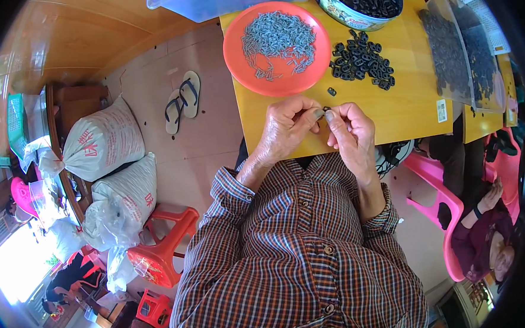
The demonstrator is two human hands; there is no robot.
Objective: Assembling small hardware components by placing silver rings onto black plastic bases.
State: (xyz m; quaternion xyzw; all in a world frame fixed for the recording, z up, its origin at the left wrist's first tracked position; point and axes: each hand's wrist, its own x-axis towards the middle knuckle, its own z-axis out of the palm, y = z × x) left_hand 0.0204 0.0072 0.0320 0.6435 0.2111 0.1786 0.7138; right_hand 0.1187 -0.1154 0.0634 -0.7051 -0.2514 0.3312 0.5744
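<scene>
On the yellow table (404,115), far left, I see a red plate (235,67) of grey pins (278,37). Nearer, the left hand (289,127) and right hand (352,132) come together, both pinched closed. Beyond them, rightward, lies a heap of black pieces (363,57); one loose piece (331,91) sits just past the hands, which grip a partly hidden dark bit (326,110) between them.

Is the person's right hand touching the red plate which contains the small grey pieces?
Apart. The head view shows it: a strip of yellow tabletop lies plainly between the right hand and the rim of the red plate.
</scene>
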